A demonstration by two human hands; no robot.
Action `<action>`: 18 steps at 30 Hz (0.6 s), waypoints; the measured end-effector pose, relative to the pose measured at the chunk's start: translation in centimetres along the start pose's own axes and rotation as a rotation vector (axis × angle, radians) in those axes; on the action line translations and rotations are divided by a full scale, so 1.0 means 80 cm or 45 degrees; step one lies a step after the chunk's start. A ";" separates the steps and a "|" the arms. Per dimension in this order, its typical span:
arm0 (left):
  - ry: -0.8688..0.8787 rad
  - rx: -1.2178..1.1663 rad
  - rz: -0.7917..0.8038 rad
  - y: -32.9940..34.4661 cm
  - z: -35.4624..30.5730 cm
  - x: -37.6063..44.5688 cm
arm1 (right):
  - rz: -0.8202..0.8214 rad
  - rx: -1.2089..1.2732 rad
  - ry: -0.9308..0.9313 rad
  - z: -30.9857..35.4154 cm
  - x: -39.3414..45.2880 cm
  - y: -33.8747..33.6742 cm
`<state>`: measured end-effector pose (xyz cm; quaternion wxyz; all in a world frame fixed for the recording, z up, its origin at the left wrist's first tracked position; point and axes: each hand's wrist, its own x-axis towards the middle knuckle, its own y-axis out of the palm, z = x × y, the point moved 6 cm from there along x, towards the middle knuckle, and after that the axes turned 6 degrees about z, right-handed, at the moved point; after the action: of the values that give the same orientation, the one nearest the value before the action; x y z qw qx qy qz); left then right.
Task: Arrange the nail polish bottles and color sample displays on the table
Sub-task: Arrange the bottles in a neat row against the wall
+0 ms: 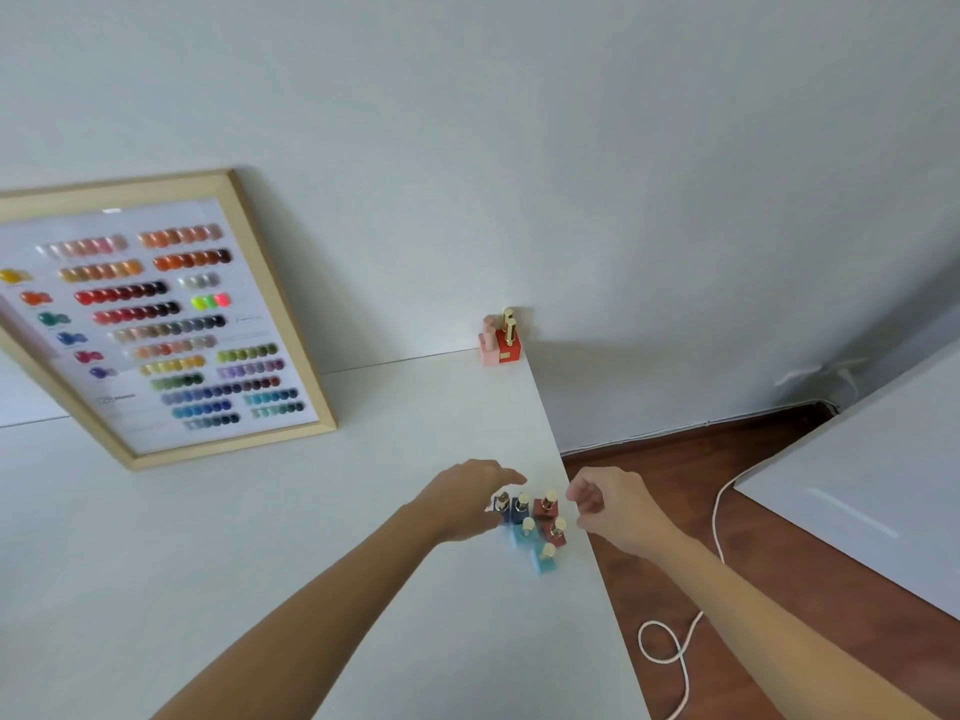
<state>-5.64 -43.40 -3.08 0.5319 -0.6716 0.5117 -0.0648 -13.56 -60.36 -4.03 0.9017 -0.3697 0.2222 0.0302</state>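
Several small nail polish bottles [535, 522] with gold caps stand clustered near the right edge of the white table [260, 537]: blue, dark red and light blue ones. My left hand [462, 501] hovers at the cluster's left side, fingers spread over the blue bottles, holding nothing. My right hand [608, 506] is just right of the cluster, past the table edge, fingers loosely curled and empty. A red and pink bottle group [500, 341] stands at the table's far right corner. A wood-framed colour sample display [156, 324] leans against the wall at the left.
The table's right edge runs diagonally beside the bottles, with a brown wooden floor [675, 563] below. A white cord [680, 641] loops on the floor. Another white surface [883, 485] sits at the far right.
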 end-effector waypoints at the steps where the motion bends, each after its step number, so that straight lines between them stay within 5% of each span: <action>1: 0.007 0.030 -0.012 0.001 -0.007 0.001 | 0.011 0.003 -0.005 0.002 -0.006 0.005; 18: -0.189 0.083 -0.158 0.013 -0.004 0.006 | -0.161 -0.138 -0.240 0.038 -0.019 0.037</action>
<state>-6.25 -43.85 -4.00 0.5848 -0.6874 0.4260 -0.0643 -14.43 -56.01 -3.42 0.8973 -0.4268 0.1107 0.0201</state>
